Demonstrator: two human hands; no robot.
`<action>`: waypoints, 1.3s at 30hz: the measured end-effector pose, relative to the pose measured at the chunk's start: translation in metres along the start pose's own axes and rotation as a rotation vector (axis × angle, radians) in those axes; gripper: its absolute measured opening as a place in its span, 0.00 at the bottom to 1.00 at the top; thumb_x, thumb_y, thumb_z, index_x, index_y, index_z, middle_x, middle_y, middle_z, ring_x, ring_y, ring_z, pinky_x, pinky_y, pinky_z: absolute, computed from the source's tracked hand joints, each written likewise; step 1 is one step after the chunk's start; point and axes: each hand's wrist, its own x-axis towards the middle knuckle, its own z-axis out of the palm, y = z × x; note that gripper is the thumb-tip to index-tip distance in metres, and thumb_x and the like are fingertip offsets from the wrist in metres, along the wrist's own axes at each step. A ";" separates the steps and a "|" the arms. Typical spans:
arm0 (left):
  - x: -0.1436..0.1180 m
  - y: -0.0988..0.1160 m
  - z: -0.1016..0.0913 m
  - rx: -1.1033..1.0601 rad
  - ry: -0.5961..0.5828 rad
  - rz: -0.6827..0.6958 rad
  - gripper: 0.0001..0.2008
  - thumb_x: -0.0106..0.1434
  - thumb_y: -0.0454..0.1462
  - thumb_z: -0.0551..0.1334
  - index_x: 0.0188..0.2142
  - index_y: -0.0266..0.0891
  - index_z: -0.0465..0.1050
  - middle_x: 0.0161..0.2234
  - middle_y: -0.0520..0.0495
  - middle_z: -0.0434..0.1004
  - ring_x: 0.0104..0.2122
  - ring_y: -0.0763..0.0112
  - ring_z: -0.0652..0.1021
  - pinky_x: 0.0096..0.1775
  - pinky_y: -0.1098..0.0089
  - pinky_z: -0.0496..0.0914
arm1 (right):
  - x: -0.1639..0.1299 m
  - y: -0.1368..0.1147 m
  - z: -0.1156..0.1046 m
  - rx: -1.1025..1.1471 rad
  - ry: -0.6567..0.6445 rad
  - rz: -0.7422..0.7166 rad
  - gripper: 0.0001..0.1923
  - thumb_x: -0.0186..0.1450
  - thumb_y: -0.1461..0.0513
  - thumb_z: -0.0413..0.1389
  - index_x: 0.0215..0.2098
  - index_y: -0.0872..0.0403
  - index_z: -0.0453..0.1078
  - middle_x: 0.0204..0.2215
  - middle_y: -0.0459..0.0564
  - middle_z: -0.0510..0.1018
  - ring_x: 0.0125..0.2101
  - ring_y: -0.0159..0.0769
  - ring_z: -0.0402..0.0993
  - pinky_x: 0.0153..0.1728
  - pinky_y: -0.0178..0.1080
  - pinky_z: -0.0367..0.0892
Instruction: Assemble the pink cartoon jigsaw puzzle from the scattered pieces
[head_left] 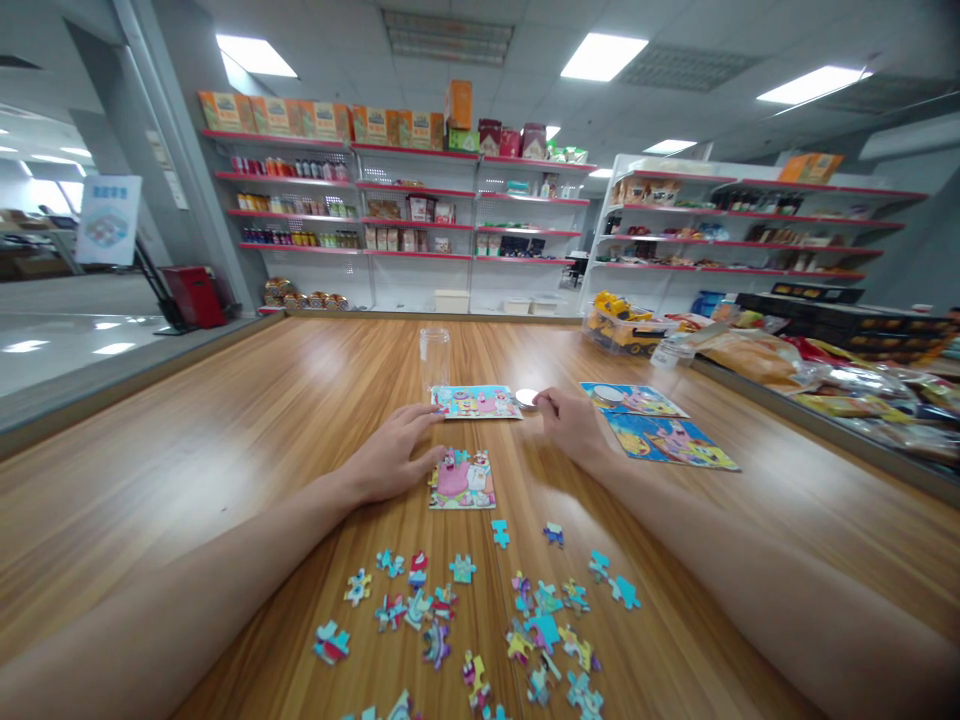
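My left hand [396, 452] lies with fingers stretched out, its fingertips at the left edge of a cartoon picture card [480, 402] and its thumb at the corner of a partly joined jigsaw puzzle [461, 482]. The joined part shows a pink character and has an uneven top edge. My right hand [574, 425] is curled, with thumb and fingers pinched at the right rim of a round white lid [526, 398] beside the card. Many loose jigsaw pieces [545, 630] are spread over the near table, mostly light blue, with some yellow, red and purple.
A clear plastic jar [435, 356] stands behind the card. Two blue cartoon cards [671, 440] lie to the right, with another white lid [607, 394] on the farther one. A clear bin of yellow toy trucks [626, 325] and packaged snacks [795, 360] line the right side.
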 end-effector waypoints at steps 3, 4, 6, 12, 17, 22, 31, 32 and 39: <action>-0.002 0.000 0.001 0.012 0.104 0.041 0.16 0.67 0.42 0.57 0.49 0.36 0.73 0.48 0.38 0.72 0.50 0.56 0.72 0.53 0.57 0.67 | -0.003 -0.001 0.000 0.025 0.000 -0.001 0.16 0.70 0.61 0.45 0.35 0.55 0.75 0.29 0.51 0.80 0.29 0.40 0.74 0.30 0.37 0.59; -0.002 0.001 0.001 0.011 0.124 0.048 0.14 0.67 0.41 0.57 0.46 0.36 0.75 0.43 0.40 0.73 0.46 0.58 0.73 0.49 0.59 0.69 | -0.004 -0.002 -0.001 0.034 -0.003 -0.008 0.17 0.70 0.60 0.45 0.34 0.54 0.74 0.28 0.51 0.79 0.29 0.39 0.73 0.30 0.37 0.59; -0.003 0.003 0.000 -0.017 0.129 0.070 0.11 0.68 0.39 0.56 0.37 0.37 0.76 0.36 0.43 0.73 0.38 0.62 0.74 0.41 0.64 0.69 | -0.007 -0.007 -0.002 0.054 -0.024 -0.037 0.18 0.70 0.60 0.44 0.31 0.54 0.73 0.25 0.49 0.78 0.27 0.38 0.72 0.29 0.36 0.57; -0.003 0.012 -0.003 -0.116 -0.046 0.185 0.12 0.68 0.37 0.55 0.31 0.36 0.73 0.29 0.47 0.72 0.29 0.70 0.72 0.32 0.71 0.64 | -0.019 -0.033 -0.009 0.092 -0.141 -0.191 0.27 0.72 0.54 0.44 0.16 0.54 0.61 0.15 0.45 0.66 0.19 0.31 0.61 0.24 0.36 0.50; -0.005 0.009 -0.002 -0.144 -0.063 0.195 0.08 0.66 0.35 0.57 0.34 0.36 0.74 0.30 0.47 0.74 0.29 0.71 0.72 0.32 0.72 0.64 | -0.023 -0.041 -0.010 0.077 -0.347 -0.337 0.23 0.72 0.58 0.45 0.19 0.55 0.63 0.17 0.46 0.68 0.20 0.31 0.59 0.24 0.36 0.49; -0.006 0.011 -0.003 -0.180 -0.076 0.187 0.08 0.66 0.37 0.58 0.35 0.36 0.75 0.29 0.48 0.75 0.28 0.72 0.72 0.31 0.73 0.63 | -0.023 -0.036 -0.011 0.199 -0.487 -0.347 0.15 0.68 0.65 0.48 0.24 0.56 0.68 0.22 0.48 0.73 0.24 0.32 0.66 0.27 0.34 0.55; -0.006 0.015 -0.006 -0.176 -0.145 0.192 0.10 0.65 0.41 0.62 0.33 0.35 0.74 0.27 0.50 0.71 0.26 0.72 0.70 0.29 0.73 0.61 | -0.024 -0.037 -0.015 0.397 -0.586 -0.250 0.07 0.61 0.60 0.61 0.29 0.57 0.72 0.19 0.42 0.69 0.20 0.28 0.62 0.21 0.32 0.54; -0.005 0.014 -0.006 -0.174 -0.150 0.191 0.10 0.65 0.41 0.62 0.33 0.35 0.74 0.27 0.50 0.71 0.26 0.72 0.70 0.29 0.73 0.61 | -0.024 -0.037 -0.015 0.388 -0.585 -0.252 0.08 0.61 0.60 0.61 0.29 0.57 0.72 0.19 0.42 0.69 0.20 0.28 0.62 0.21 0.32 0.53; -0.005 0.013 -0.006 -0.164 -0.153 0.182 0.11 0.65 0.42 0.62 0.33 0.35 0.74 0.26 0.51 0.69 0.26 0.73 0.69 0.29 0.73 0.60 | -0.024 -0.038 -0.015 0.255 -0.553 -0.329 0.13 0.62 0.59 0.60 0.23 0.57 0.67 0.19 0.42 0.68 0.21 0.27 0.60 0.22 0.32 0.52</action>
